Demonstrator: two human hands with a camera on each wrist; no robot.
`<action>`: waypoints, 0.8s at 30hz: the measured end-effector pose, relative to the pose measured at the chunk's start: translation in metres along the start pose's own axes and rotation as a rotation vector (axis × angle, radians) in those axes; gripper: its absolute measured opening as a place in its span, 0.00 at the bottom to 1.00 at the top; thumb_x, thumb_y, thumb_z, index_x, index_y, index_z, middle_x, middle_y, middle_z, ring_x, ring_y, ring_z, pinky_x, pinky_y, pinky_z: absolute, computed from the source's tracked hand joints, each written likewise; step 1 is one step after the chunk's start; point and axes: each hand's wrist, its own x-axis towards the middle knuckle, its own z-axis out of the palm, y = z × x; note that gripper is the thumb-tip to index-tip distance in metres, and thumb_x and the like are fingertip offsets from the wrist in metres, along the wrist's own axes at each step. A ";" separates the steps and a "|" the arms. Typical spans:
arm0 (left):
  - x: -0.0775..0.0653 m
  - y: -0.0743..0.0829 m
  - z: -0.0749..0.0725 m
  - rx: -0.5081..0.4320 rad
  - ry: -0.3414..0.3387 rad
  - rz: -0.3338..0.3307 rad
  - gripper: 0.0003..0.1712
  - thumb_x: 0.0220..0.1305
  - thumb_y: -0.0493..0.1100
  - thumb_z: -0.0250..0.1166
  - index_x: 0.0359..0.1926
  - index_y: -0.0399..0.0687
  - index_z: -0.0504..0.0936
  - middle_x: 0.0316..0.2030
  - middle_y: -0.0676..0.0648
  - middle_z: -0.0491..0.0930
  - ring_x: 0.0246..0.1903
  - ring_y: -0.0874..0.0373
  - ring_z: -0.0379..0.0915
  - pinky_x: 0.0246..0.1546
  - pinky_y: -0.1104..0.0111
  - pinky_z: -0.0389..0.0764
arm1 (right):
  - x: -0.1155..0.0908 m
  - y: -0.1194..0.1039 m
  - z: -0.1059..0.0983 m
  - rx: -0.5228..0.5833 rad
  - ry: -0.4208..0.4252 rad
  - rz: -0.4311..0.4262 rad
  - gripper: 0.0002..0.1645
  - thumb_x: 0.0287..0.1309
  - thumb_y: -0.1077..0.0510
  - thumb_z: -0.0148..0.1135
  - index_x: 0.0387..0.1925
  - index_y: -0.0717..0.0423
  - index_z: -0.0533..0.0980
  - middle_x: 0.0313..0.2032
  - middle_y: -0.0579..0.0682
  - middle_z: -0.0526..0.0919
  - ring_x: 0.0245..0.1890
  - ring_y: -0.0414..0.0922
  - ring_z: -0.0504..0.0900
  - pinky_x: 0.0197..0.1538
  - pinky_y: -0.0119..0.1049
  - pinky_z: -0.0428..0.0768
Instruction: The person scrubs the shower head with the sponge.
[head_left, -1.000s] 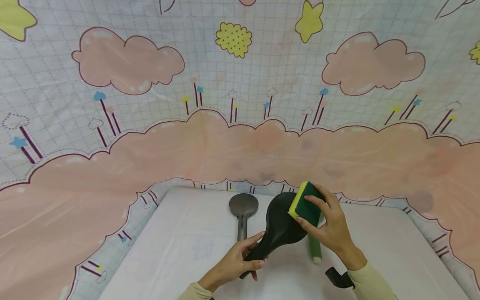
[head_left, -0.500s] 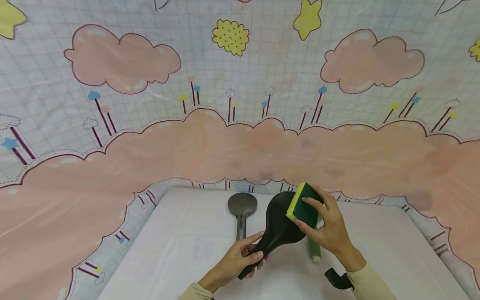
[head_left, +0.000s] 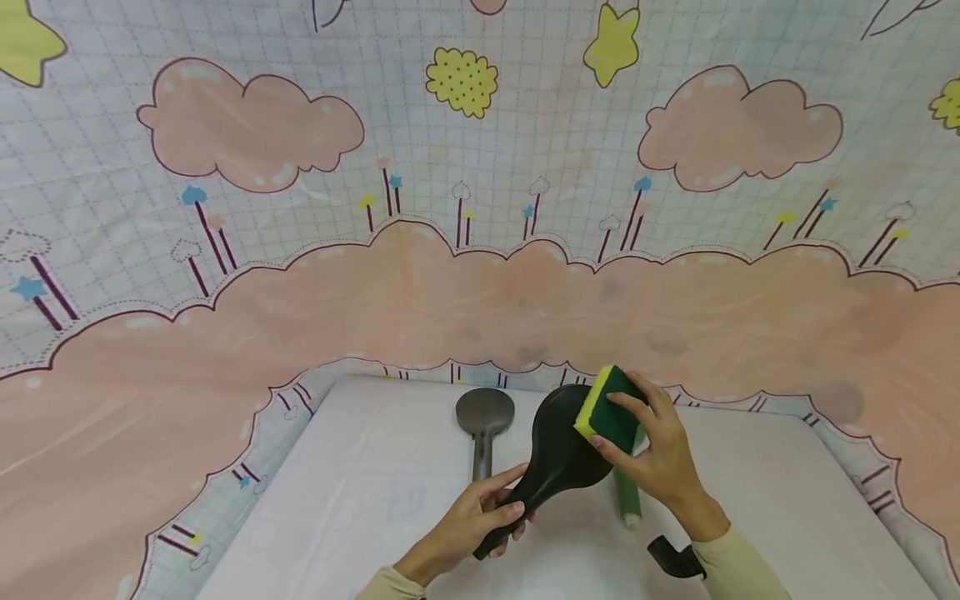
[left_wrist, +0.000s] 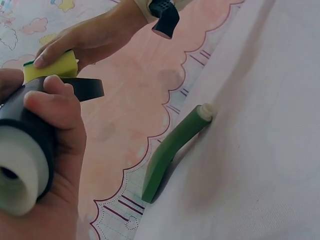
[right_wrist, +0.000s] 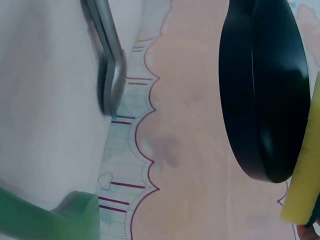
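Note:
My left hand (head_left: 468,521) grips the handle of a black scoop (head_left: 558,450) with a broad, rounded head, raised over the table. In the left wrist view, the handle's pale hollow end (left_wrist: 22,170) faces the camera. My right hand (head_left: 663,454) holds a yellow and green sponge (head_left: 615,412) between thumb and fingers. The sponge's yellow side lies against the right part of the scoop's head, and the green side faces my palm. From the right wrist, the black scoop (right_wrist: 265,95) appears edge-on beside the yellow sponge (right_wrist: 305,170).
A grey utensil (head_left: 486,412) with a round flat head lies on the white table (head_left: 337,500), left of the scoop. Partly behind the scoop and right hand is a green utensil (head_left: 628,500). A black strap (head_left: 675,557) hangs at my right wrist. Patterned cloth (head_left: 480,308) rises behind.
Both hands, the scoop and the sponge stay in nearly the same place. The head view sways slightly, and the scoop's handle tip shifts a little to the left.

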 end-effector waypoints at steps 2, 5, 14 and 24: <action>0.000 0.000 0.000 0.002 0.002 -0.008 0.35 0.72 0.43 0.57 0.76 0.48 0.56 0.38 0.52 0.83 0.25 0.65 0.71 0.20 0.77 0.72 | -0.001 0.000 0.001 -0.010 -0.001 0.007 0.39 0.32 0.56 0.81 0.53 0.50 0.78 0.66 0.59 0.69 0.62 0.55 0.69 0.47 0.53 0.84; 0.001 -0.001 0.001 -0.004 0.002 -0.021 0.36 0.72 0.43 0.57 0.76 0.49 0.56 0.38 0.52 0.83 0.26 0.65 0.72 0.20 0.77 0.72 | -0.004 -0.002 0.002 -0.017 -0.007 -0.001 0.39 0.32 0.54 0.81 0.53 0.49 0.78 0.67 0.60 0.69 0.63 0.55 0.68 0.50 0.48 0.83; 0.002 0.000 0.003 -0.006 0.008 0.008 0.35 0.72 0.41 0.56 0.76 0.45 0.55 0.38 0.51 0.82 0.25 0.66 0.71 0.20 0.77 0.72 | -0.006 -0.009 0.006 0.000 -0.007 -0.062 0.35 0.40 0.42 0.78 0.52 0.48 0.79 0.67 0.58 0.69 0.65 0.53 0.68 0.58 0.31 0.75; 0.008 0.002 0.005 -0.024 0.034 -0.004 0.36 0.72 0.41 0.57 0.76 0.46 0.55 0.38 0.52 0.82 0.26 0.65 0.72 0.20 0.77 0.72 | -0.008 -0.017 0.014 0.014 0.025 -0.133 0.38 0.53 0.24 0.58 0.51 0.49 0.80 0.65 0.61 0.71 0.62 0.54 0.69 0.64 0.16 0.58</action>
